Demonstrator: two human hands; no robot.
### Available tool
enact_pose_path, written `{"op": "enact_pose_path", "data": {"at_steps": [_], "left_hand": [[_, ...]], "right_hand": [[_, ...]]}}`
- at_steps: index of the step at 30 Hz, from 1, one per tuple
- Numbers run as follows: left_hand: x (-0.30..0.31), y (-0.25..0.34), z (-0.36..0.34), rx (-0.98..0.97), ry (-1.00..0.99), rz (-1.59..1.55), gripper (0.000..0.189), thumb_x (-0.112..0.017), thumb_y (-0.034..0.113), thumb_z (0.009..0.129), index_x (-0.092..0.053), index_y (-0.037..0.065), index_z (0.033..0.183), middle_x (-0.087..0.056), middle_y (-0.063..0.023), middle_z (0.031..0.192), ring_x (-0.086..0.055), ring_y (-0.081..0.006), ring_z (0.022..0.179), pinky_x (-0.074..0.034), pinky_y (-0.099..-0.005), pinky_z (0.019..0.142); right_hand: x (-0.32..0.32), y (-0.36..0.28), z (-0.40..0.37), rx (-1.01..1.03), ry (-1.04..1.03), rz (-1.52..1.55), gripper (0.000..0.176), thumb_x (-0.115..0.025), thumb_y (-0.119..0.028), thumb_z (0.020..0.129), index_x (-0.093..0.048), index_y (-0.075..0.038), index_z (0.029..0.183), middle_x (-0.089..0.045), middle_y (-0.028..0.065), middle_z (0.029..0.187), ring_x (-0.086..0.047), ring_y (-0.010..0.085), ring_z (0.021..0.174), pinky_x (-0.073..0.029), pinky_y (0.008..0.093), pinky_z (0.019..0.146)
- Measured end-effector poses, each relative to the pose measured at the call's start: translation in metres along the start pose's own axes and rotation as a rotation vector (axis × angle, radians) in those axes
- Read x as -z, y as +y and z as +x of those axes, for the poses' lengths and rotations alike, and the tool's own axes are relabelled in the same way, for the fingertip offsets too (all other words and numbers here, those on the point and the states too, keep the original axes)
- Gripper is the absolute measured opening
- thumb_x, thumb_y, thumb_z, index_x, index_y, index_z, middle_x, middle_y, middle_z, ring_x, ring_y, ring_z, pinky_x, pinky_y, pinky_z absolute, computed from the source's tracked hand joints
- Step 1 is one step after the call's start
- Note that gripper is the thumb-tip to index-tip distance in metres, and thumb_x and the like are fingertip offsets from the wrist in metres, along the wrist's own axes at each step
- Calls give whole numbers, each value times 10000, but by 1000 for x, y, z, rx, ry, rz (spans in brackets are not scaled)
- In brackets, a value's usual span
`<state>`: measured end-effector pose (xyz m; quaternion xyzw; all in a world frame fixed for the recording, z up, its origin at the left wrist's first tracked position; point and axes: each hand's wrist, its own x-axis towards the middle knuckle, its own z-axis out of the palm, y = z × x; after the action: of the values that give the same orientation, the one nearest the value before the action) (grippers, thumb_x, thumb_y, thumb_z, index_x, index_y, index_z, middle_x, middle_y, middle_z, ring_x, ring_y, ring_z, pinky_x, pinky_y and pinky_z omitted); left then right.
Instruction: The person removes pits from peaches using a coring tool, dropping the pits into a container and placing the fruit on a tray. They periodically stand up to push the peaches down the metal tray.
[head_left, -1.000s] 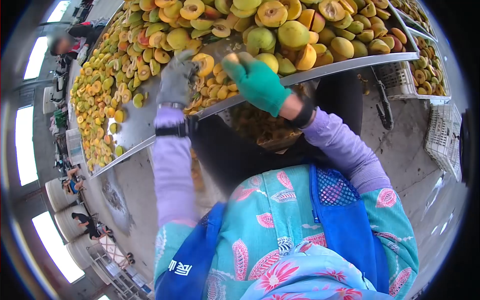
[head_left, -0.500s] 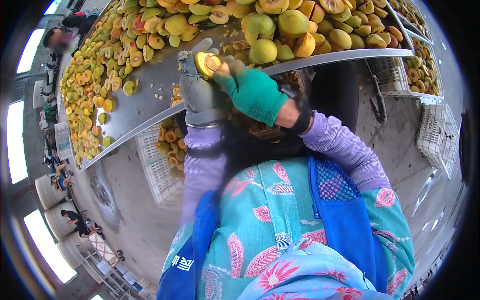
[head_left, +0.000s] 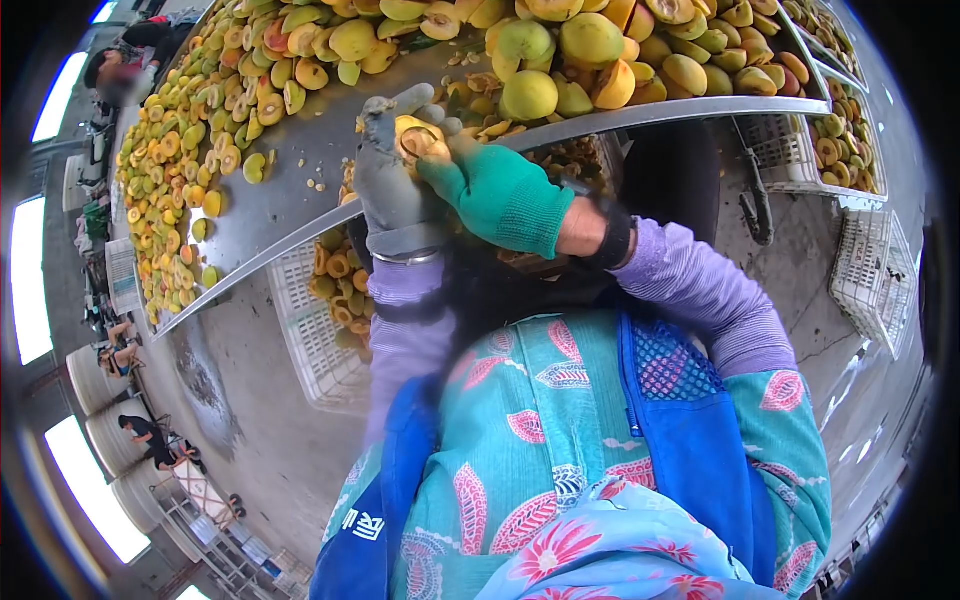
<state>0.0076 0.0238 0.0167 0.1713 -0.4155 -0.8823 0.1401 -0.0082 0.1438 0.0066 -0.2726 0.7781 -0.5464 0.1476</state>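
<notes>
My left hand (head_left: 393, 185), in a grey glove, is closed around a halved yellow peach (head_left: 422, 141). Its cut face, with a brown stone hollow, points up toward me. Against that face press the thumb and fingers of my right hand (head_left: 505, 198), in a green glove. Those fingers are curled shut, and whatever they may grip is hidden. Both hands are above the front edge of a metal table (head_left: 330, 125). Just beyond them lie whole green-yellow peaches (head_left: 529, 96) and piles of cut halves (head_left: 272, 110).
A metal rim (head_left: 690, 110) runs along the table's near side. Below it, a white crate (head_left: 310, 345) holds cut fruit. To the right stand another filled crate (head_left: 835, 150) and a white crate (head_left: 872, 265) on the floor. People are at the far left.
My right hand has shifted slightly downward, its thumb now lying over the cut face. The peach half has tilted in my left hand, showing more of its hollow.
</notes>
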Motion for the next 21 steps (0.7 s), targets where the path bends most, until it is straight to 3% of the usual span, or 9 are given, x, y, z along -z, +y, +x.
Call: {"op": "enact_pose_path", "data": {"at_steps": [3, 6, 9, 10, 11, 15, 18, 20, 21], "left_hand": [[0, 0, 8, -189, -3, 405, 415, -559, 357, 940, -635, -44, 1018, -647, -117, 794, -625, -193, 670, -519, -278, 601], [-10, 8, 17, -179, -42, 529, 382, -597, 335, 926, -657, -40, 963, -649, -104, 697, -625, -180, 614, -507, -266, 525], [-28, 20, 24, -159, -107, 678, 366, -552, 309, 938, -659, -38, 982, -672, -118, 781, -625, -163, 652, -515, -272, 566], [-30, 21, 29, -156, -163, 736, 374, -529, 306, 946, -651, -42, 1008, -676, -130, 818, -616, -163, 648, -519, -279, 590], [-14, 25, 47, -347, -490, 1031, 307, -546, 266, 927, -651, -7, 1020, -698, -99, 864, -633, -159, 681, -529, -285, 641], [-36, 64, 75, 62, -882, 1584, 209, -574, 176, 884, -631, 12, 1000, -674, -58, 839, -651, -178, 775, -513, -303, 711], [-28, 64, 81, -659, -1303, 1458, 238, -604, 214, 861, -634, 17, 990, -649, -69, 834, -643, -183, 761, -507, -306, 674], [-18, 47, 61, -382, -824, 1022, 214, -611, 188, 856, -642, 19, 984, -651, -91, 853, -640, -182, 739, -520, -301, 664], [-22, 43, 45, -83, -536, 774, 195, -596, 165, 861, -651, 12, 969, -665, -92, 864, -648, -171, 750, -529, -292, 671]], "right_hand": [[-2, 7, 0, -15, -8, 154, 450, -451, -394, 971, -552, 41, 1035, -629, 202, 749, -624, 347, 645, -500, 435, 578], [-14, 9, 7, -145, -7, 459, 390, -457, -357, 973, -552, 14, 1046, -596, 121, 703, -577, 227, 556, -473, 348, 513], [-23, -3, 7, -161, 118, 646, 437, -406, -439, 967, -537, -29, 890, -507, 86, 563, -498, 206, 389, -427, 333, 358], [-22, -2, 10, -227, 33, 801, 437, -400, -450, 966, -528, -44, 868, -500, 79, 559, -488, 199, 388, -414, 328, 358], [-19, 1, 12, -294, -55, 949, 438, -394, -461, 965, -520, -60, 845, -493, 72, 555, -478, 192, 387, -401, 323, 359], [-12, -12, 4, -438, -310, 1475, 380, -415, -500, 954, -475, -150, 818, -446, -7, 558, -398, 136, 401, -329, 273, 387], [-9, -16, 10, -344, -384, 1681, 367, -444, -523, 944, -465, -168, 852, -423, -42, 564, -365, 112, 406, -304, 243, 394], [-7, -16, 9, -362, -378, 1647, 372, -438, -532, 946, -458, -169, 864, -412, -52, 564, -356, 104, 408, -301, 239, 394], [-1, -22, 9, -421, -359, 1569, 374, -428, -531, 950, -455, -169, 862, -407, -54, 565, -352, 100, 410, -301, 239, 395]]}}
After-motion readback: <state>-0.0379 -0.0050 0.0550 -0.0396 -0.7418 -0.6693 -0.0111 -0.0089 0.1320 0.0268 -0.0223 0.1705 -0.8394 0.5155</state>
